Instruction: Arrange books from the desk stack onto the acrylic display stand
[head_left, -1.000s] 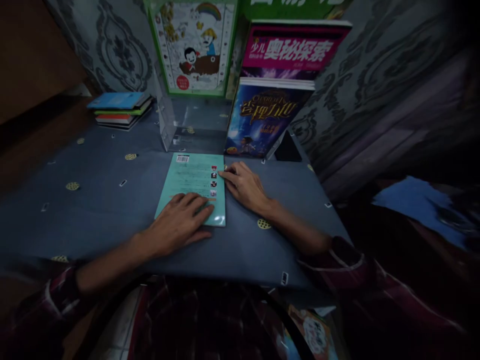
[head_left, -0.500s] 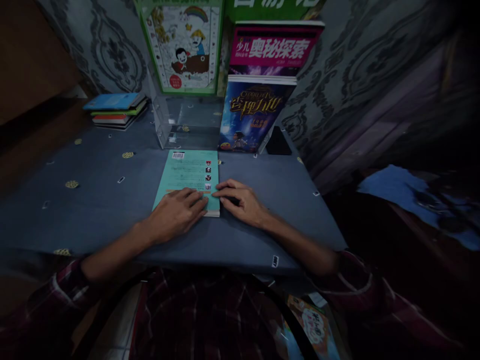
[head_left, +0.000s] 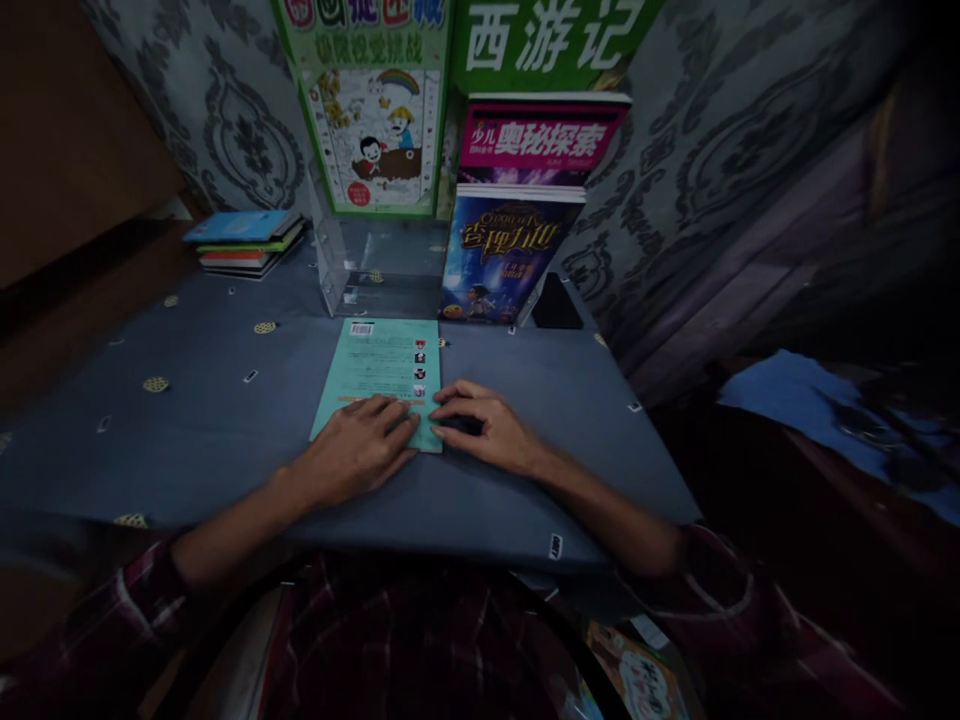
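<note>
A teal book [head_left: 390,352] lies on the table, its text-covered cover with a barcode and small pictures facing up. My left hand [head_left: 364,440] rests flat on the near part of this cover, fingers stretched to the right. At the book's right edge is my right hand [head_left: 487,428]. Its fingertips touch the edge and the thumb stands apart from the fingers, with a dark gap between them. Both hands hide the lower part of the cover.
Beyond the teal book stands a clear plastic rack [head_left: 328,285] holding a blue book [head_left: 491,265], a magenta book [head_left: 532,140] and green books above. A pile of books [head_left: 244,232] lies at the back left. A dark flat object [head_left: 559,305] is right of the rack.
The view has tilted up, so everything sits lower and more of the green books shows. The teal book's white page edge at the bottom shows less. The hands have barely shifted on the book.
</note>
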